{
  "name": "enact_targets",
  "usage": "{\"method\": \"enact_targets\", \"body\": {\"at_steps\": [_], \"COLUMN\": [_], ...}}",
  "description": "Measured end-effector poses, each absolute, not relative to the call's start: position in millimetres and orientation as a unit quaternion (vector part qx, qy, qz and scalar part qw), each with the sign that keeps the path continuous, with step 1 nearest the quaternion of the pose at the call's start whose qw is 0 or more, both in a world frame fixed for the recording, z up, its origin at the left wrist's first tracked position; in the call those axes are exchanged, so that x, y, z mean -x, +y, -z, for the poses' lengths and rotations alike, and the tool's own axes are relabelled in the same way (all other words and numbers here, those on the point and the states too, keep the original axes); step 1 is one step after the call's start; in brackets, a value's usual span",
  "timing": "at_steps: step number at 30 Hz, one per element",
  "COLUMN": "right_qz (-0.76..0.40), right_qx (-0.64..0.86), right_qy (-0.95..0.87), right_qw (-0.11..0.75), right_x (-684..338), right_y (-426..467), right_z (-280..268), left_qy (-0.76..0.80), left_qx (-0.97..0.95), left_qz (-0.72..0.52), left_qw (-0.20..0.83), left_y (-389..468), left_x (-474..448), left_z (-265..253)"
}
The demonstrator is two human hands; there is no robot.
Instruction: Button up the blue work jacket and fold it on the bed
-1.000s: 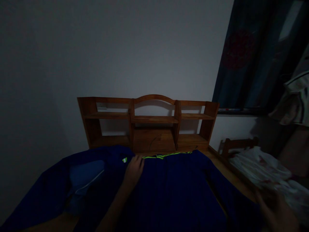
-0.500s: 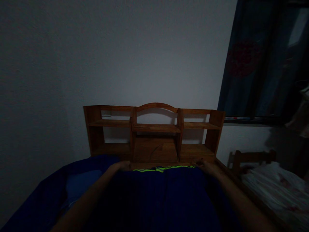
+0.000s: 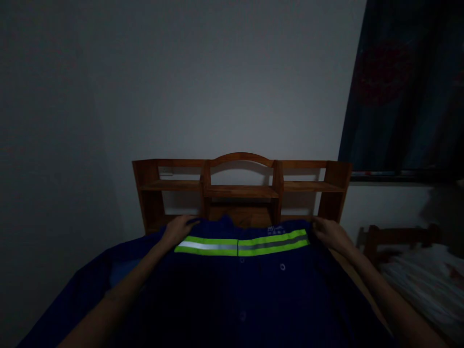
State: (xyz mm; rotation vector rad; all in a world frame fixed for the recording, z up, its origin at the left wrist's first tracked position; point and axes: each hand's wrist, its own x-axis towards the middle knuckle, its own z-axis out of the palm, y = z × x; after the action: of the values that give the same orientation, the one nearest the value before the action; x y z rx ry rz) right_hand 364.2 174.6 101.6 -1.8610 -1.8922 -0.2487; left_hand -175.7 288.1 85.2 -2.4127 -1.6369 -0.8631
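Note:
A dark blue work jacket (image 3: 217, 290) with buttons down its front and a yellow-green and silver reflective band across the chest spreads out before me. My left hand (image 3: 178, 229) is closed on its shoulder at the left end of the band. At the opposite shoulder, the fingers of my right hand (image 3: 329, 233) pinch the cloth. The collar rises between the two hands, and small white lettering shows above the band on the right. One sleeve slopes down to the lower left. The lower part of the jacket is too dark to make out well.
Behind the jacket stands a wooden headboard with shelves (image 3: 241, 192) against a pale wall (image 3: 232, 87). A dark curtained window (image 3: 402, 96) is at the upper right. White plastic-looking bundles (image 3: 427, 275) lie at the lower right, by a wooden chair-like frame (image 3: 398, 237).
Both hands have risen with the jacket's shoulders and moved slightly apart. The reflective band now shows in full, and the jacket covers the headboard's lower part. The view has shifted slightly.

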Motion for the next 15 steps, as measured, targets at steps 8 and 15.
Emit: {"method": "enact_targets", "body": {"at_steps": [8, 15], "right_qz": [0.162, 0.002], "right_qx": [0.747, 0.722], "right_qy": [-0.594, -0.66], "right_qw": [0.251, 0.206], "right_x": [-354.7, -338.8], "right_y": [177.7, 133.4], "right_z": [-78.3, -22.0], "left_qy": [-0.576, -0.566], "left_qx": [0.725, 0.739], "left_qz": [0.269, 0.254], "left_qw": [0.265, 0.261], "left_y": [291.6, 271.2], "left_x": [153.6, 117.5], "left_z": [-87.3, -18.0]}}
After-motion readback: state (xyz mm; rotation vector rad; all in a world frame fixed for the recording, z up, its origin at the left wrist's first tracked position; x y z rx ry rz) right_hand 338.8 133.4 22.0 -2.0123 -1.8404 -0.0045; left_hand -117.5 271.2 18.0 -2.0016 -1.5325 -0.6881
